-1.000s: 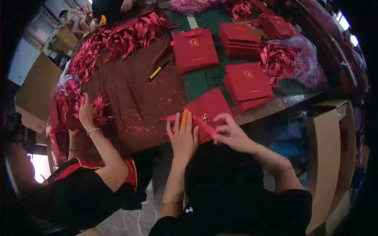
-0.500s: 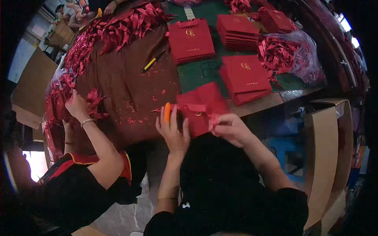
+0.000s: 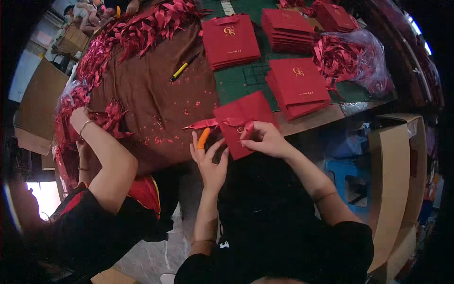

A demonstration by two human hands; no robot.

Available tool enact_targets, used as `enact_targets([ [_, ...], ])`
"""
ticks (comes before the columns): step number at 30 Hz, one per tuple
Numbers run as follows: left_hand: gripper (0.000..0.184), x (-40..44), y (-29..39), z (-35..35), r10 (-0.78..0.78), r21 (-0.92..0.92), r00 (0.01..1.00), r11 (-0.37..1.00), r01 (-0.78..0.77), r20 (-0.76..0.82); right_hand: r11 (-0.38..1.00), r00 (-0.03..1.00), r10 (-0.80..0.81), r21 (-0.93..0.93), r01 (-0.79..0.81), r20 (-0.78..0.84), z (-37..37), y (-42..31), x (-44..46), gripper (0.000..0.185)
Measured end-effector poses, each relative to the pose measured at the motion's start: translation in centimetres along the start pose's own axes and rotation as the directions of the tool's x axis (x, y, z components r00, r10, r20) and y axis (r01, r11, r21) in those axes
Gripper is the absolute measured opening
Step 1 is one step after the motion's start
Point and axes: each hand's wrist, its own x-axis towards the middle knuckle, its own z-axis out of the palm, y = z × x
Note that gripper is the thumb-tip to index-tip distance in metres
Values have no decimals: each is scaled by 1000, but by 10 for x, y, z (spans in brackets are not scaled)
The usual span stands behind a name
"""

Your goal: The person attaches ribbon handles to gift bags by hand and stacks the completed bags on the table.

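A red paper bag with a gold logo lies tilted at the table's front edge, and a red ribbon runs across it. My right hand pinches the ribbon's right part over the bag. At the bag's lower left is my left hand, fingers apart, with an orange cover on one finger; it holds nothing. Behind the bag lie a stack of red bags and, to the right, another stack.
A yellow cutter rests on the brown cloth. Ribbon heaps line the far left. At the left a co-worker's hand touches ribbons. More bags, bagged ribbons and a cardboard box are at the right.
The bag has turned and settled at the table's edge. My left hand has come off the ribbon, its fingers spreading. My right hand keeps the ribbon. The co-worker's hand has moved left.
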Motion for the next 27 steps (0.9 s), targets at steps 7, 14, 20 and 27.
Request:
enact_targets([
  [7, 22, -1, 7, 3, -53, -90, 995, 995, 45, -86, 944, 995, -98, -314, 102, 28, 7, -6, 3, 12],
  [14, 15, -3, -2, 8, 26, -28, 999, 999, -27, -26, 911, 998, -9, -410, 35, 67, 6, -12, 3, 16],
  [20, 17, 0, 2, 6, 81, -56, 997, 995, -82, -20, 871, 990, 61, -491, 11, 130, 4, -16, 11, 16],
  [27, 13, 2, 0, 4, 144, -81, 990, 986, -143, 3, 853, 985, 104, -522, -18, 136, 4, -11, 17, 16],
])
